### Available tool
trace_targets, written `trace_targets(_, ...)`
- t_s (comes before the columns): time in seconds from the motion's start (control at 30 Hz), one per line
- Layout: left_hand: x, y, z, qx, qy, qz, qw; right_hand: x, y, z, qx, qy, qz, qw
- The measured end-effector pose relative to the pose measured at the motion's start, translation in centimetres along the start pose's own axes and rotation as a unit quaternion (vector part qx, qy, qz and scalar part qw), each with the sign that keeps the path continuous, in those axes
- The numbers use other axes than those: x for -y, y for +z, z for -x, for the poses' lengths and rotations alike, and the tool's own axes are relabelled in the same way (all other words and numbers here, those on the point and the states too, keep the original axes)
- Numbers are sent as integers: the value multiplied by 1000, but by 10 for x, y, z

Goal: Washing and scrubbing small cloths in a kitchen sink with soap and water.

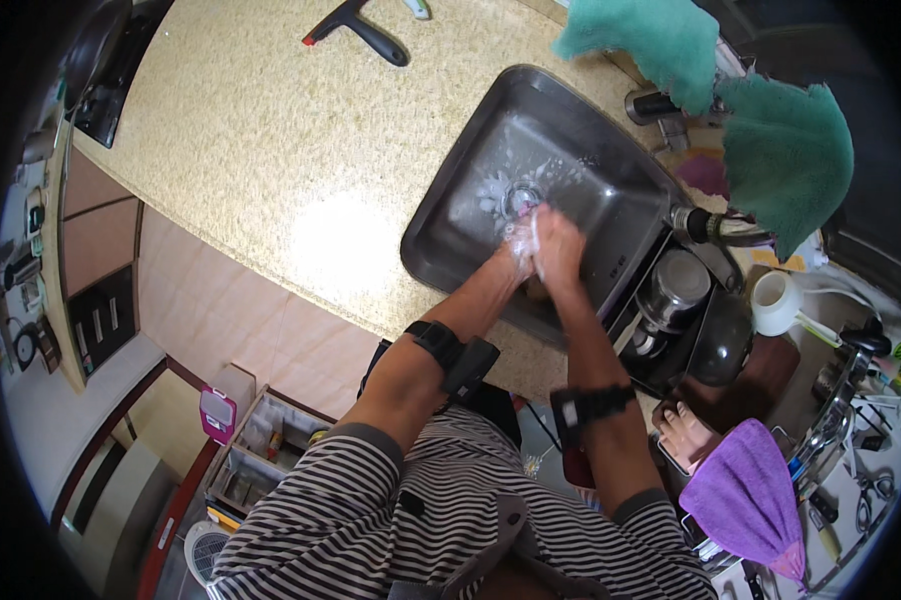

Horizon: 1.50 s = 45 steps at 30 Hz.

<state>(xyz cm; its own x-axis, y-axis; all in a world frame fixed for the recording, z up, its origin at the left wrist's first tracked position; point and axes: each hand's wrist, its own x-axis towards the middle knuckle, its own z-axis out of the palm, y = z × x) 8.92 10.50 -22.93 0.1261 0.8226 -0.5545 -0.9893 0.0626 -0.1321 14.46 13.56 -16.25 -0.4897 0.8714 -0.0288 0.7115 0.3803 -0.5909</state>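
Both my hands meet over a dark rectangular sink [488, 142], a little in front of its round drain [525, 196]. White suds cover my left hand [520, 244]. Against it presses my right hand [561, 244], its fingers curled and slightly blurred. A small pinkish thing [527, 208] shows at the fingertips; what it is and which hand has it cannot be made out. Foam is splashed on the sink floor around the drain. Something brownish lies partly hidden under my wrists. The faucet spout [690, 223] reaches over the sink's right rim.
A squeegee [375, 39] lies on the speckled countertop [270, 142]. Green cloths [788, 157] hang behind the faucet. Right of the sink stand a steel pot [679, 277], a dark bowl [720, 337] and a white pan [777, 304]. A purple towel [747, 487] hangs near my right elbow.
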Motion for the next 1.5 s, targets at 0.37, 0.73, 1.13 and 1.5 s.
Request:
trace_targets(0.37, -2, 37, 6, -171, 49, -107, 978, -15, -23, -3, 1, 60, -33, 998)
trace_targets(0.73, -18, -16, -19, -64, 95, -98, 989, 38, -14, 34, 18, 39, -129, 991)
trace_targets(1.13, -25, -20, 0, 243, -28, -16, 969, 28, -1, -4, 57, 150, -96, 982)
trace_targets(1.5, -37, 40, 26, -71, 158, -781, 600, -48, -50, -22, 89, 19, -53, 994)
